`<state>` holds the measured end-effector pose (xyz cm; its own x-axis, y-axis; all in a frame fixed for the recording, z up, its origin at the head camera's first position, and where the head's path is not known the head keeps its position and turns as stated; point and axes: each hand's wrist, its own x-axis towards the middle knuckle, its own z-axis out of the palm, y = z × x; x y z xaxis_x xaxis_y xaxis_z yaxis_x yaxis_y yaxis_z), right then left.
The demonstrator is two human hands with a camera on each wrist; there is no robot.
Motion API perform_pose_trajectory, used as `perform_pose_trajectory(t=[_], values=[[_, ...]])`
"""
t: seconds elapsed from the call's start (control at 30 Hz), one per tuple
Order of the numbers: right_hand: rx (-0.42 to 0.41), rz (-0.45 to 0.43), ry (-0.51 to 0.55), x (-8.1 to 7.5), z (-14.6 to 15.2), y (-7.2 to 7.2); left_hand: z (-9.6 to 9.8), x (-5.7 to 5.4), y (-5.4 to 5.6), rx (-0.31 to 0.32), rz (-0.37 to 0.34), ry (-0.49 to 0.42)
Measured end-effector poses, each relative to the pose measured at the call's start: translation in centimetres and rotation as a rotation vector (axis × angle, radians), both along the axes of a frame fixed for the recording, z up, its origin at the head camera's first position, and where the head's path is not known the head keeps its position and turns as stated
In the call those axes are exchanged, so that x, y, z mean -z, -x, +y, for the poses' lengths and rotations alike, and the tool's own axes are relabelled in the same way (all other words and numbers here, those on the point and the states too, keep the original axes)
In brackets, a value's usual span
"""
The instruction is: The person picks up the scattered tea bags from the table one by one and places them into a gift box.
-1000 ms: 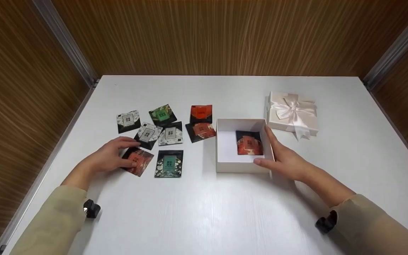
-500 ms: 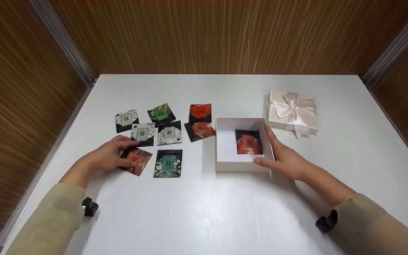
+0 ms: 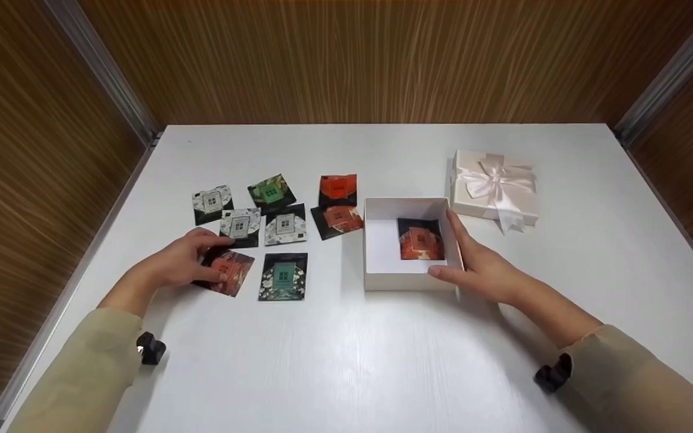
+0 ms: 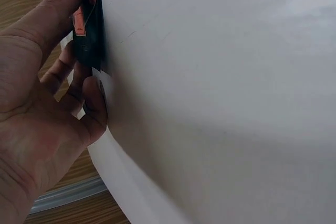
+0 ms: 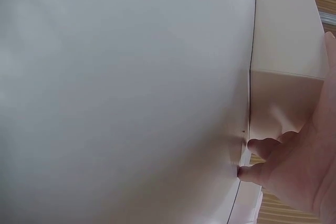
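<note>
In the head view my left hand [image 3: 179,257] pinches the left edge of a red-and-black sachet [image 3: 233,272], thumb on its printed face and fingers behind. My index fingertip lies at the lower edge of a white floral sachet [image 3: 240,226]. The left wrist view shows the red sachet [image 4: 88,38] between thumb and fingers. On the right, my right hand [image 3: 491,270] grips an uncovered cream box [image 3: 409,282], thumb at its front rim and fingers along the right wall. One red-and-black sachet [image 3: 421,239] lies flat inside it.
A cream lid [image 3: 473,201] with a satin bow [image 3: 495,179] sits behind the box, to the right. More sachets lie left of the box: green [image 3: 272,191], orange [image 3: 338,189], red [image 3: 339,221], teal [image 3: 283,276], and two other white ones. Wood-grain panels enclose the white table [image 3: 334,373].
The white floral sachet by my left fingertips has turned straighter and shifted left, away from the neighbouring white one. Both hands keep their holds. The head view has shifted slightly.
</note>
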<state>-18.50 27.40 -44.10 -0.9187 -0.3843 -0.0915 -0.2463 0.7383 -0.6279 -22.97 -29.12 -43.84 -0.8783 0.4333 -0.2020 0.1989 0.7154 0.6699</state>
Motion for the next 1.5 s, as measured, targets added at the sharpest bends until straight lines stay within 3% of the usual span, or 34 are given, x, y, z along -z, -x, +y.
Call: perform_pose_trajectory(t=[0.3, 0.67, 0.83, 1.0, 1.27, 1.5], values=[[0.004, -0.024, 0.008, 0.1, -0.2, 0.2, -0.6, -0.1, 0.0, -0.017, 0.007, -0.010], [0.007, -0.019, 0.000, 0.4, -0.2, 0.2, -1.0, -1.0, -0.2, -0.036, -0.043, -0.017], [0.006, -0.018, 0.006, 0.4, -0.2, 0.2, -1.0, -2.4, -0.3, -0.033, -0.122, -0.057], [0.007, -0.015, 0.000, 0.2, -0.1, 0.1, -0.9, -3.9, -0.3, -0.036, -0.142, -0.085], [0.007, -0.009, 0.011, 0.3, 0.0, 0.2, -0.3, -6.0, -0.6, -0.082, -0.111, -0.137], [0.004, -0.002, 0.014, 0.2, 0.0, 0.1, 1.4, -7.8, -0.7, -0.123, -0.007, -0.197]])
